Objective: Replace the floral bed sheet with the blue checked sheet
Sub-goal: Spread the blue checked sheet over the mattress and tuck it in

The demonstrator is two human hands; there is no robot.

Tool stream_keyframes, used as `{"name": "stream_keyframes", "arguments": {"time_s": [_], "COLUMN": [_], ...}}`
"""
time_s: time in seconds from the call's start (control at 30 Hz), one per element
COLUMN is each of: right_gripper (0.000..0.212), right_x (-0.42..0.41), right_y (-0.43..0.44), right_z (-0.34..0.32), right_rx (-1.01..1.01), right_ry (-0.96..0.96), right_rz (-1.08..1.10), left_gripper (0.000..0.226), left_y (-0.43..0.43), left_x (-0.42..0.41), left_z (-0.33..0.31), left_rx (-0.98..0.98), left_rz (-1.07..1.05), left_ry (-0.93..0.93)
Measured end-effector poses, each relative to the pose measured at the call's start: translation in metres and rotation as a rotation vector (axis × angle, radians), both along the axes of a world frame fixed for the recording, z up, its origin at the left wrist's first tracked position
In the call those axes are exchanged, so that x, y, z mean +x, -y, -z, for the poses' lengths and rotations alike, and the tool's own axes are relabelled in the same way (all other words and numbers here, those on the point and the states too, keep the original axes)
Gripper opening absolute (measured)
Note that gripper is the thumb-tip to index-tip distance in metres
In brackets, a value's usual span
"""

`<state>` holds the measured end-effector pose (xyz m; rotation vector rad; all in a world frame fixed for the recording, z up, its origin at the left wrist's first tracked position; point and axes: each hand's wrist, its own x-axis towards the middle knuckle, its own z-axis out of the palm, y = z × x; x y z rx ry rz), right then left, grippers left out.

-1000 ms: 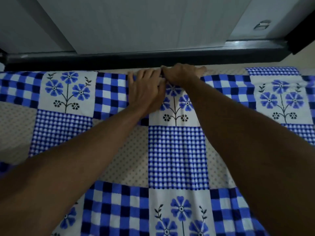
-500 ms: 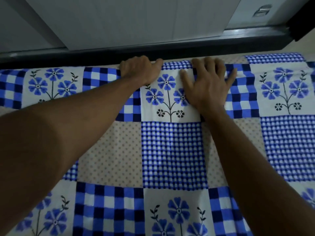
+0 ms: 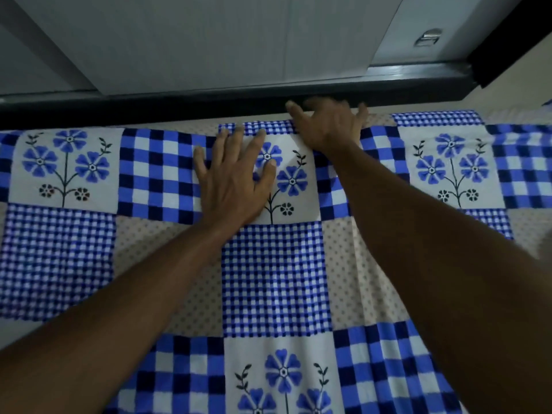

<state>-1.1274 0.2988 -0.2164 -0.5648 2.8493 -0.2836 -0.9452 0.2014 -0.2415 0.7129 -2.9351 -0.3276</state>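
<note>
Hands have swapped roles in the last half second: my left hand (image 3: 231, 180) now lies flat, fingers (image 3: 257, 144) spread, on a flower panel, while my right hand (image 3: 328, 127) reaches the far edge, fingers apart, by the dark bed frame (image 3: 179, 107). The blue checked sheet (image 3: 274, 279) covers the bed, mostly smooth; I judge tucking nearly done.

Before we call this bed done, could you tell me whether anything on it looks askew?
The blue checked sheet lies mostly flat under the left hand. Its far edge runs uneven below the right hand; nothing looks torn or spilled.
</note>
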Motion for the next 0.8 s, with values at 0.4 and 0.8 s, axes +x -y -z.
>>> {"name": "stream_keyframes", "arguments": {"time_s": [0.4, 0.8], "right_gripper": [0.062, 0.078], "right_x": [0.234, 0.153], "right_y": [-0.064, -0.010], "right_z": [0.014, 0.001], "right_rx": [-0.167, -0.067], "right_ry": [-0.036, -0.025], "right_rz": [0.115, 0.023], "left_gripper": [0.067, 0.061], "left_y": [0.040, -0.060], "left_x": [-0.059, 0.267], "left_z": [-0.017, -0.022], "left_rx": [-0.027, 0.034], "left_rz": [-0.027, 0.026], "left_ry": [0.177, 0.152]}}
